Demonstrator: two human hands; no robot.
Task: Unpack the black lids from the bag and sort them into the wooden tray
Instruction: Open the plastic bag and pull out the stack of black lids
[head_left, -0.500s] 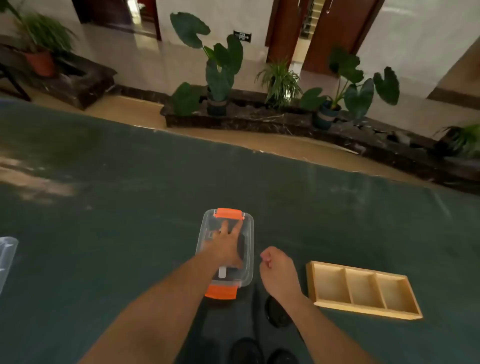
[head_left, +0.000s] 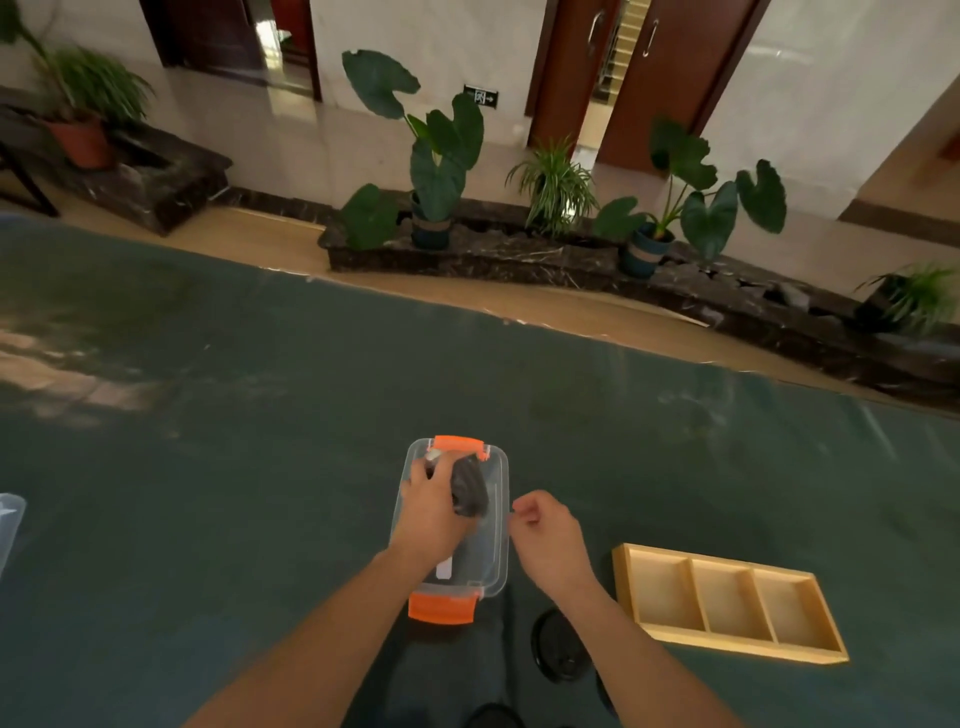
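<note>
— Half a second ago the left hand (head_left: 434, 506) lay flat over the box (head_left: 494, 553), fingers spread toward its far end. Now it has closed round the bag (head_left: 470, 491).

— What sort of grip?

— Fingers wrapped over the top of it. The bag is a dark bundle, held over the far half of the box, just short of the far orange latch (head_left: 460, 446).

— And the right hand?

— The right hand (head_left: 548, 540) sits just beside the box's right rim, much where it was. Its fingers are curled, thumb to forefinger; I cannot tell whether it pinches anything.

— Beyond the hands?

— The box is clear and runs lengthwise away from the person, with a second orange latch (head_left: 441, 608) at its near end. A black lid (head_left: 563, 652) lies flat on the green worktop (head_left: 260, 467) under the right forearm, which partly hides it. The tray (head_left: 737, 646) lies to the right, apart from the box, its three compartments side by side with bare wood showing in each.
</note>
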